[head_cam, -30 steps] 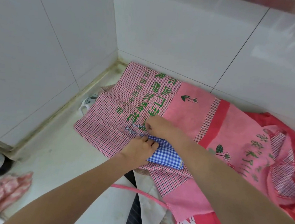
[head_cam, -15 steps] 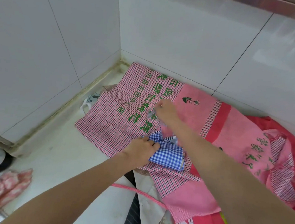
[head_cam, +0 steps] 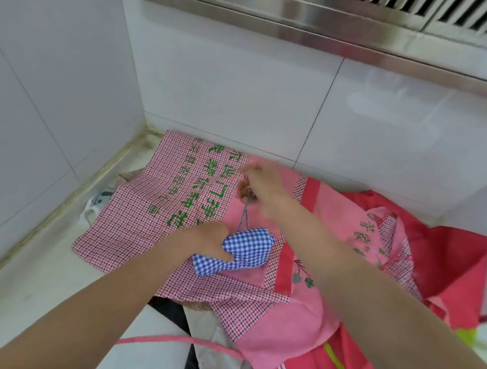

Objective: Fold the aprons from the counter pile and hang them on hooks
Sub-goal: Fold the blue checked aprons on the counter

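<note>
A small folded blue-and-white checked apron [head_cam: 245,250] lies on top of a spread pink checked apron with green characters [head_cam: 158,203]. My left hand [head_cam: 205,241] grips the blue bundle at its left end. My right hand [head_cam: 258,185] pinches the bundle's thin strap [head_cam: 244,217] and holds it stretched up and away from the bundle. More pink and red aprons [head_cam: 450,258] lie heaped to the right. No hooks are in view.
The pile sits in a counter corner between white tiled walls [head_cam: 54,79]. A steel range hood [head_cam: 325,15] runs overhead at the back. A pink strap [head_cam: 175,339] and dark striped cloth [head_cam: 191,365] lie near the front. White counter [head_cam: 36,281] shows at the left.
My right hand has moved up and away from the blue bundle, drawing its strap out taut. My left hand keeps hold of the bundle. The view has tilted upward, revealing the hood.
</note>
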Demonstrator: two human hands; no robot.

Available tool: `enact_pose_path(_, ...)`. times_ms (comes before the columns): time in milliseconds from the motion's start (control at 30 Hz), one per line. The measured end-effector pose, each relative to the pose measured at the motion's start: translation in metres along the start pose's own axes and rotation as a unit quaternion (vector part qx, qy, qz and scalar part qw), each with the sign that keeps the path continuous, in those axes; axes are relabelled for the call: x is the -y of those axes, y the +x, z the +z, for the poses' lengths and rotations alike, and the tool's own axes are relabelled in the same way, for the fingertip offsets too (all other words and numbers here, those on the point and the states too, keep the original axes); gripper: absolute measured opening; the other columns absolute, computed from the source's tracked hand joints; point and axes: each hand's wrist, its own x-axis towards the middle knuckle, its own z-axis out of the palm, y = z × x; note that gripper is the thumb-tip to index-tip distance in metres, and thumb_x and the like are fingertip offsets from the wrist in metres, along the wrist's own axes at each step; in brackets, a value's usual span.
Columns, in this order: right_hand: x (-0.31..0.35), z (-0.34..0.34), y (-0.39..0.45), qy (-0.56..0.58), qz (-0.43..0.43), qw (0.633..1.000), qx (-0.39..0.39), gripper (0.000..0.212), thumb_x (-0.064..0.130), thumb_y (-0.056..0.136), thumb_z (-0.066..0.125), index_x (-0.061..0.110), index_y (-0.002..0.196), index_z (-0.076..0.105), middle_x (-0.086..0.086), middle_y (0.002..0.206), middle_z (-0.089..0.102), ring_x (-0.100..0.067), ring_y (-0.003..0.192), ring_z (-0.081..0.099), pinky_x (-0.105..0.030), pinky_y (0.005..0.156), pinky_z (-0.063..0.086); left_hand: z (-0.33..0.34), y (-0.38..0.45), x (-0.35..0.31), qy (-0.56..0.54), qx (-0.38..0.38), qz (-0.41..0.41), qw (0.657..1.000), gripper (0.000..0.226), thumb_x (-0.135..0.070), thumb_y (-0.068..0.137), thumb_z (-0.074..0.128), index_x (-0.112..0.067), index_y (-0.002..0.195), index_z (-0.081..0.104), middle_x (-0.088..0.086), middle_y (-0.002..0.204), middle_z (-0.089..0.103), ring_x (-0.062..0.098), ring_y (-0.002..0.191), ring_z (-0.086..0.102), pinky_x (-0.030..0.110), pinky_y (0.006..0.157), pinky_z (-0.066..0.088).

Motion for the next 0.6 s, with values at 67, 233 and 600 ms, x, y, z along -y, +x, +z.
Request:
enact_pose_path(67,0.002,-0.001,-0.013,0.094,0.046,0.994,0.032,0.024,-0.009,0.092,0.029,0.005,0.103,0.045,-0.013,0.072,0.061,-0.011,0.035,0.052,-0.017,0.031,0.025,0.001,-0.001,-0.010,-0.005,-0.025,-0.001,1.000,0.037,-0.033,0.085,0.063,-0.002,0.103,0.060,0.011,0.097,0.063,0.027,0.096,0.061,0.032,0.079,0.046)
enact_pose_path(233,-0.003,-0.018,-0.030,0.176,0.099,0.978,0.053,0.022,-0.008,0.096,0.028,0.001,0.106,0.045,-0.015,0.097,0.058,-0.017,0.044,0.063,-0.014,0.028,0.027,-0.001,-0.006,-0.009,-0.142,-0.072,-0.009,0.987,0.062,-0.030,0.079,0.070,-0.012,0.131,0.042,0.005,0.124,0.057,0.023,0.109,0.057,0.036,0.092,0.046)
enact_pose_path(600,-0.009,-0.070,-0.059,-0.207,0.032,0.975,-0.072,0.027,-0.011,0.091,0.042,-0.008,0.107,0.063,-0.008,0.073,0.059,-0.009,0.044,0.046,-0.011,0.033,0.034,-0.047,-0.053,-0.009,-0.224,-0.047,0.065,0.971,0.034,-0.019,0.084,0.068,-0.021,0.114,0.052,-0.005,0.110,0.058,0.017,0.105,0.057,0.029,0.087,0.045)
